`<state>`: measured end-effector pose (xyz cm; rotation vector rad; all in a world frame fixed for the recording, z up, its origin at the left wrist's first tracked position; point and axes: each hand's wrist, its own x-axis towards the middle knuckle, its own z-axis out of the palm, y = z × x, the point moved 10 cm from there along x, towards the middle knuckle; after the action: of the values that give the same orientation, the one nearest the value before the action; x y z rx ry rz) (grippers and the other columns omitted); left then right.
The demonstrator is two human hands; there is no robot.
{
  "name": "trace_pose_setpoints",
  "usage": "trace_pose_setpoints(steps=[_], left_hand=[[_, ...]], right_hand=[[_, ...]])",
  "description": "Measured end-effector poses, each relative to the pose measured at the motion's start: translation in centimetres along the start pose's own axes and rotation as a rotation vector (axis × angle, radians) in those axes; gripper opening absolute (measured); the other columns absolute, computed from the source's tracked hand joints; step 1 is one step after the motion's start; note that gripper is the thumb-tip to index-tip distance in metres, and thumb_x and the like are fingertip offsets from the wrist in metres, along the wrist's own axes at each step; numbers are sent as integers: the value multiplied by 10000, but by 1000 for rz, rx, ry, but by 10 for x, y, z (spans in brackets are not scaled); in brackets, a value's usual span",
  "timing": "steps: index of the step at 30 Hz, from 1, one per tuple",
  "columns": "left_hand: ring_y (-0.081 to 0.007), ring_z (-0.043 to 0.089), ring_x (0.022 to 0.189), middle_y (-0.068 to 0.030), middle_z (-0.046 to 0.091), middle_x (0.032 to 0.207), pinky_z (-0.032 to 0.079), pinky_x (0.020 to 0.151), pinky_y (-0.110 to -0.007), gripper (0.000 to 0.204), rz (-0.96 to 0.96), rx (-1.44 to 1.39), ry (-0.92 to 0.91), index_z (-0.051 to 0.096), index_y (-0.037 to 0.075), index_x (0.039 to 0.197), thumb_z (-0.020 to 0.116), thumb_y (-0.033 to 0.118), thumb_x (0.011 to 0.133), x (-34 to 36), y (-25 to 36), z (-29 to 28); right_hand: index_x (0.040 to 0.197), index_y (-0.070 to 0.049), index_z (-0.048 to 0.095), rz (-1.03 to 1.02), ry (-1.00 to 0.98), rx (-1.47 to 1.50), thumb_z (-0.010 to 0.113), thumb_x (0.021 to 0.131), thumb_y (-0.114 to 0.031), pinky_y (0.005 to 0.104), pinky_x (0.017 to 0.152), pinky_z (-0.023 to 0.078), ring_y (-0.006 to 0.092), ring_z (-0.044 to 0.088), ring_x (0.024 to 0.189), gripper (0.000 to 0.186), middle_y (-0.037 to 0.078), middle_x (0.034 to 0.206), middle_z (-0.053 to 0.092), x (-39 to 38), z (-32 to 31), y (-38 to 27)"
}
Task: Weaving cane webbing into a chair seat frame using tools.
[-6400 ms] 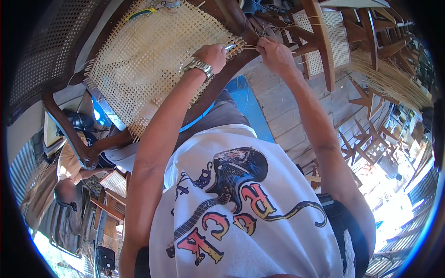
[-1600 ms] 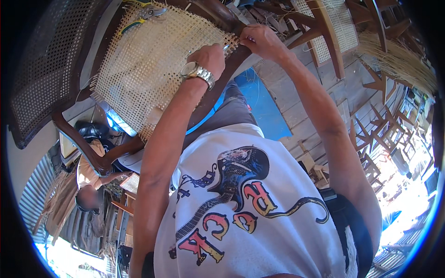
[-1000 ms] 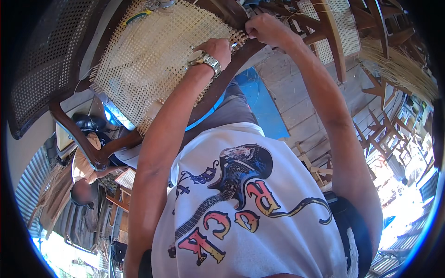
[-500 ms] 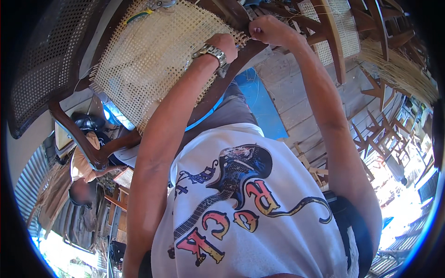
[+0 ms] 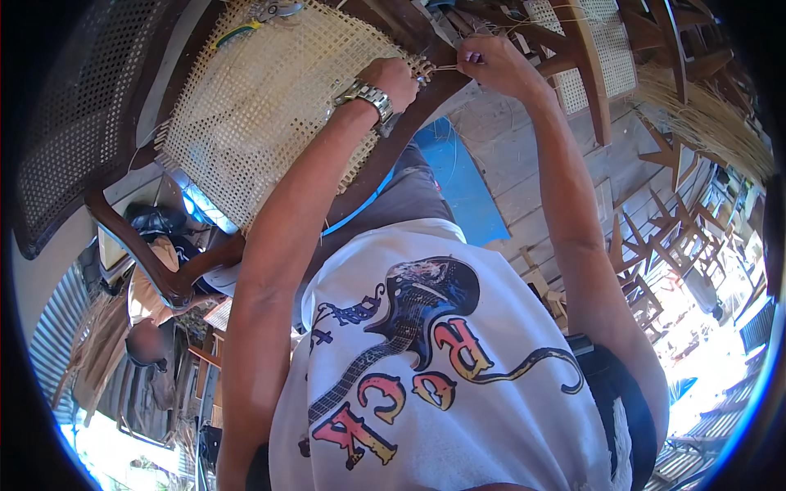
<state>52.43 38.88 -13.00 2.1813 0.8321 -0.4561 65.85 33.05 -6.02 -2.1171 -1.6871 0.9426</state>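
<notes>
Hemmed in at the woven cane seat (image 5: 270, 114): dark wooden chair frame (image 5: 393, 131) right along its edge, both hands pressed close there. Beyond the frame, crowded by stacked wooden chairs (image 5: 589, 57) and a bundle of cane strands (image 5: 704, 114). Open below the frame, over the blue sheet (image 5: 463, 184) and bare floor planks (image 5: 524, 164).

Person wears a white short-sleeved T-shirt (image 5: 458, 385) with a printed black guitar graphic and red-yellow lettering. Silver metal link wristwatch (image 5: 366, 95) on the left wrist. Both forearms bare. Grey trousers (image 5: 401, 196) visible below the shirt hem.
</notes>
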Motion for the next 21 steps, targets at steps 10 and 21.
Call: trace_pose_setpoints(steps=[10,21], left_hand=[[-271,678,663,-165,657,737,531,592,-403,344,-2,-361,-158,627,-13,878,516,313,897,-20,9,0],[-228,656,588,-135,641,759,523,485,-363,350,-177,-523,-175,522,-26,1177,540,178,893,-66,6,14]], right_hand=[[892,-7,630,-23,93,158,649,816,-89,339,719,501,245,634,792,113,119,830,627,-19,19,-6],[888,-8,642,-61,118,109,638,800,-75,340,726,506,253,644,805,111,127,840,630,-12,19,-9]])
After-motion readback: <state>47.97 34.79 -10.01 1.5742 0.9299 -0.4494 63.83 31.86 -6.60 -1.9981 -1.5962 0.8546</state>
